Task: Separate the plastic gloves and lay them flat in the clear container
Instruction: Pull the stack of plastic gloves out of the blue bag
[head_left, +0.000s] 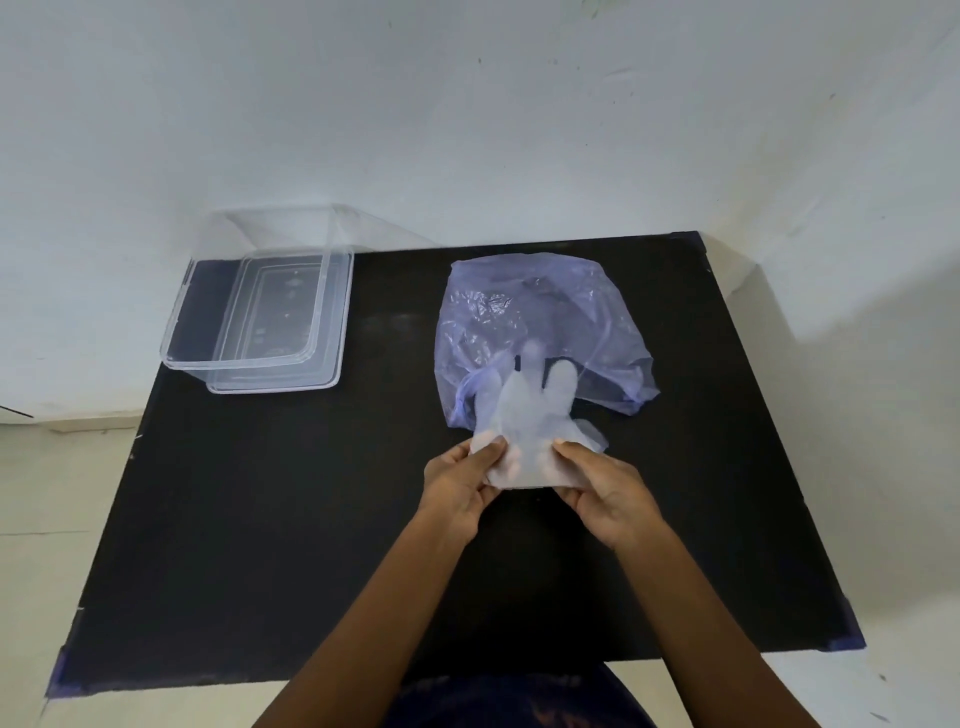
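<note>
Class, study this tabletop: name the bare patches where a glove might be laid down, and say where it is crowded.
Free: the black table between the clear container and the purple bag, and the wide near-left stretch below the container. Crowded: the centre-right, where the left hand and right hand pinch the gloves against the bag.

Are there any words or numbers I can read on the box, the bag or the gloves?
None can be read.
Clear container: faint raised marks on its base, too blurred to read.
Purple bag: no print shows.
Plastic gloves, held by both hands: plain.
</note>
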